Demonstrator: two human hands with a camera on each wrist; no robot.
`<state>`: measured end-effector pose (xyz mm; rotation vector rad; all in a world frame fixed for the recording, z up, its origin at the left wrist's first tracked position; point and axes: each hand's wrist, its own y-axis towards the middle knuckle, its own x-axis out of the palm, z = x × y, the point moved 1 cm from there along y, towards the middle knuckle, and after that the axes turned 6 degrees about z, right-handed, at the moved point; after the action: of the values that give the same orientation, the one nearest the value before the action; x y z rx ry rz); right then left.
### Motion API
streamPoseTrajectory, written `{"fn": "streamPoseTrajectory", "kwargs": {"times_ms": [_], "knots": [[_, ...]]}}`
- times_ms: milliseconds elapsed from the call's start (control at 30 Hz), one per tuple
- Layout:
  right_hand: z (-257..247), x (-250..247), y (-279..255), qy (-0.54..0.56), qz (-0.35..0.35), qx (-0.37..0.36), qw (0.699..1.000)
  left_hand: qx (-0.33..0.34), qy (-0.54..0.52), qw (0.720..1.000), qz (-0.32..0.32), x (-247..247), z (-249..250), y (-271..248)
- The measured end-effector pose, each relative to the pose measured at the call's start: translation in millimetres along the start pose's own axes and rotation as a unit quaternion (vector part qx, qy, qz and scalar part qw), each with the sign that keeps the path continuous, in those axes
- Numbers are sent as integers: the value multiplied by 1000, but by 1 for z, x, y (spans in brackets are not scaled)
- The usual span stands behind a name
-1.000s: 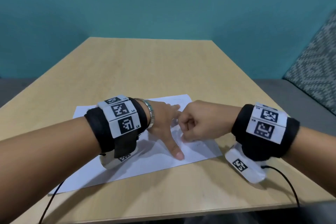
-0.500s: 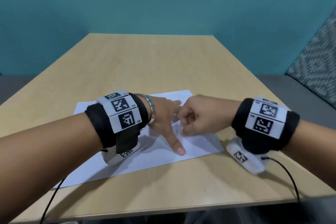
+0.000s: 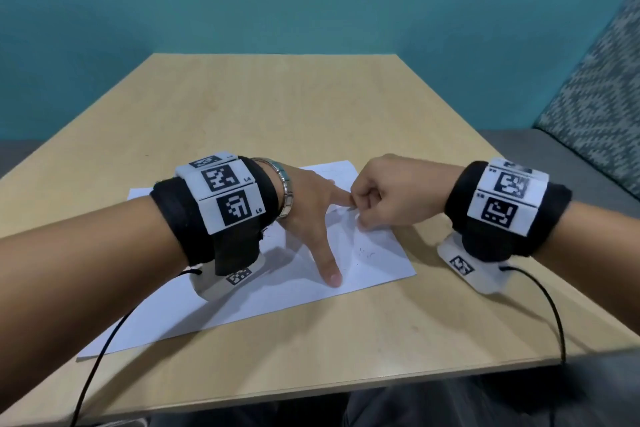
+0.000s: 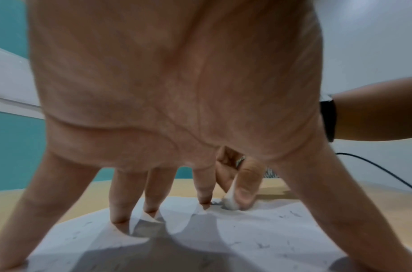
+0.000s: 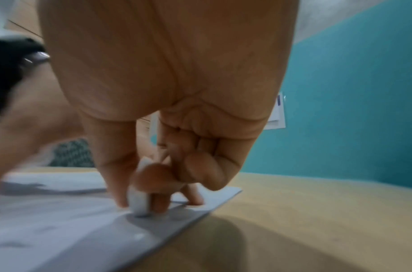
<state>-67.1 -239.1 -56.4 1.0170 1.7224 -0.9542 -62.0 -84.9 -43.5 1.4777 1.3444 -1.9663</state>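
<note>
Paper [image 3: 207, 305] lies slantwise on the table [image 3: 277, 107], near its front edge. Across its middle rests the left hand [image 3: 308, 204], fingers [image 4: 121, 202] straight and spread wide, tips and thumb pressing down. That spread looks meant to pin the sheet flat so it cannot slide or crumple under rubbing.

Just right of the forefinger tip, the eraser [image 5: 139, 202], small and white, touches the sheet in its far right part. The right hand [image 3: 391, 194] pinches it between thumb and first fingers, with the other fingers curled into the palm. I judge this short, tight hold gives firm downward pressure. The two hands nearly touch, probably so the paper is braced right beside the spot being rubbed.

Faint grey marks [image 3: 363, 251] show nearer the front right corner, so the erasing seems unfinished. Far right, a patterned cushion [image 3: 595, 107] stands well apart from the work.
</note>
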Motion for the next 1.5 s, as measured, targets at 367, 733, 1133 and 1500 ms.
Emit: {"fn": "streamPoseTrajectory", "kwargs": {"times_ms": [367,733,1133,1500], "knots": [[-10,12,-9,21,-38,-27,999,-6,9,1000,5,2,-1,0],[-7,3,1,1,13,-16,1000,-15,7,1000,8,1,3,-2],[-16,10,3,4,8,-27,1000,-31,-20,999,20,3,-3,-1],[5,7,-12,34,7,9,999,-2,-32,999,17,5,6,1]]}}
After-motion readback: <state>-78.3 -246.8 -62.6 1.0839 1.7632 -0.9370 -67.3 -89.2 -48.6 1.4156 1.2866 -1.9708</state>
